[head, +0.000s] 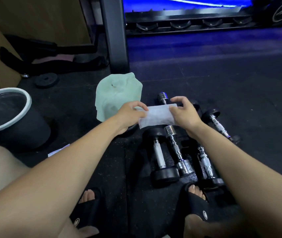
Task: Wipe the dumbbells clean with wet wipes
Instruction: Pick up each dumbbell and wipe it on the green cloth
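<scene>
Dumbbells (171, 152), several on the floor, long axes running 12 to 6, lying at 6 o'clock directly beneath the wet wipe (155, 115), itself stretched 9-to-3 and pinched by left hand (131, 114) and right hand (184, 114), equally near.

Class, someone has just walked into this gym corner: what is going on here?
A person crouches over several dumbbells lying on the dark floor. The left hand and right hand each pinch an end of a white wet wipe, holding it stretched just above the dumbbells. The wipe touches none of them yet. A pale green cloth lies behind the hands, and a dark bin stands to the left.
</scene>
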